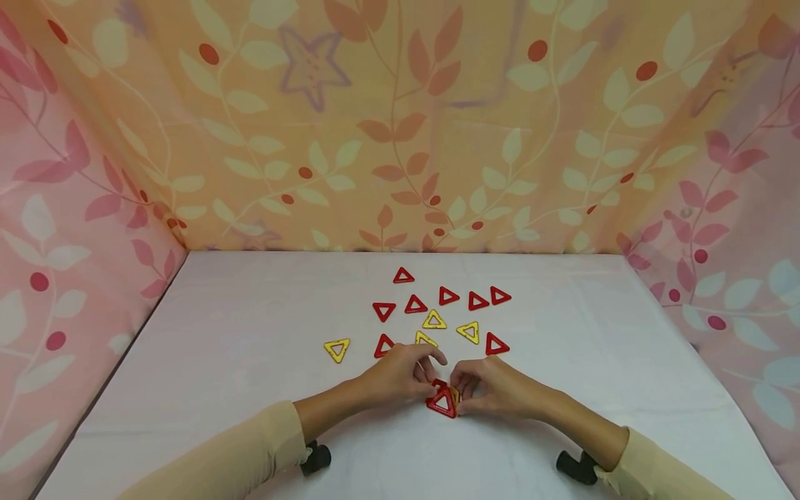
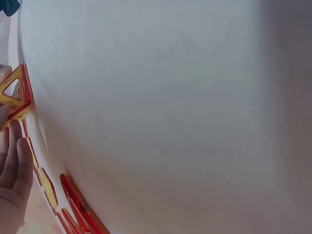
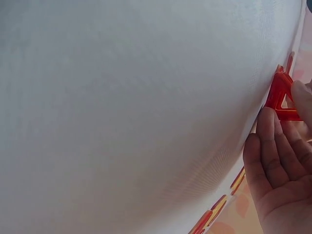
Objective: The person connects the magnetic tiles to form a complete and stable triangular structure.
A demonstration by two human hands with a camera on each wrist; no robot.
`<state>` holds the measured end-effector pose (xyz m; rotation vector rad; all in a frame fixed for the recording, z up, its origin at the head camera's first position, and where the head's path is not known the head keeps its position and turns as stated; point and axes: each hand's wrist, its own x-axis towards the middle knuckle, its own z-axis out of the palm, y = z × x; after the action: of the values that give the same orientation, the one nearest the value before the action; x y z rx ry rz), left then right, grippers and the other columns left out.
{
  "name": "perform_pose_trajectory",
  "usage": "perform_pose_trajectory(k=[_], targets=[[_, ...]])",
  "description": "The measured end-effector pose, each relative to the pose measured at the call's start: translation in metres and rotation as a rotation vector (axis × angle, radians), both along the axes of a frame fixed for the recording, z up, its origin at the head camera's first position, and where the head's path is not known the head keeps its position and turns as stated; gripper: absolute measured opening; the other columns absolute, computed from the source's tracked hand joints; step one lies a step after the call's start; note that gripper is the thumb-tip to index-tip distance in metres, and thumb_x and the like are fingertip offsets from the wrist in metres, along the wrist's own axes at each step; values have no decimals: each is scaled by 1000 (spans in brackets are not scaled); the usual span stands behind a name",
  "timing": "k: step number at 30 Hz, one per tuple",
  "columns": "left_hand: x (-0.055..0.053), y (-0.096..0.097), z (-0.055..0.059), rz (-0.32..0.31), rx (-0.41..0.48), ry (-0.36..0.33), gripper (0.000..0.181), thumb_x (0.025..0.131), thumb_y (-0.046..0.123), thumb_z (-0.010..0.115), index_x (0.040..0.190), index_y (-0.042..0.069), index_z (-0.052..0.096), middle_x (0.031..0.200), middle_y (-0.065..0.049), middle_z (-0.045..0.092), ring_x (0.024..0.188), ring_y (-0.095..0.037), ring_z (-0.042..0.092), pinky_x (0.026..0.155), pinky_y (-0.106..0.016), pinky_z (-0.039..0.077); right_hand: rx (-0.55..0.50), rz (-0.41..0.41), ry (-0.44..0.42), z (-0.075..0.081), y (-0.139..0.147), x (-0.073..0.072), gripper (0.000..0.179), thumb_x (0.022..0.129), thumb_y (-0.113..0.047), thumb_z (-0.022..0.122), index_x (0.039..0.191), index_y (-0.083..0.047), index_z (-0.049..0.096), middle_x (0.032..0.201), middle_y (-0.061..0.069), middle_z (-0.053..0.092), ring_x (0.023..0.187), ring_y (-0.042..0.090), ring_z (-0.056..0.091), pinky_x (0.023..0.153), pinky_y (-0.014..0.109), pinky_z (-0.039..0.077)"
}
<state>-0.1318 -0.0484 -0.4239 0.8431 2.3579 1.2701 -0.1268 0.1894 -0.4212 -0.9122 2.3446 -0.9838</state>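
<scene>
In the head view, a small cluster of triangular building tiles sits between the two hands near the front of the table. A red triangle tile [image 1: 442, 402] faces the camera, and a yellow triangle tile [image 1: 455, 397] stands against its right side. My left hand [image 1: 400, 373] pinches the cluster's left side by the red tile's upper edge. From the right, my right hand [image 1: 500, 390] grips the cluster between thumb and fingers. A yellow tile [image 2: 9, 101] stands upright in the left wrist view. The right wrist view has a red tile [image 3: 279, 92] between thumb and fingers.
Several loose red triangle tiles [image 1: 415, 304] lie flat beyond the hands, with several yellow ones [image 1: 469, 332] among them. One yellow tile [image 1: 337, 350] lies apart on the left. Patterned curtains [image 1: 400, 125] enclose the white table [image 1: 250, 298] at the back and sides.
</scene>
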Motion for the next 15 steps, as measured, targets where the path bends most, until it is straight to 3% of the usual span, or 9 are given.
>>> perform_pose_trajectory(k=[11,15], targets=[[1,6,0,-40,7,20,35,83,4,79,115,9,65,79,9,64,70,-2,59,68,-18,53,-17,23,29,0,-1,0,24,83,-19,82,100,-17,65,85,-12,66,79,4,63,75,25,55],[2,8,0,-31,2,4,45,83,4,80,123,9,61,79,9,63,68,-3,60,65,-18,53,-19,23,35,0,-2,1,23,83,-19,82,99,-17,65,85,-12,65,78,4,63,75,25,55]])
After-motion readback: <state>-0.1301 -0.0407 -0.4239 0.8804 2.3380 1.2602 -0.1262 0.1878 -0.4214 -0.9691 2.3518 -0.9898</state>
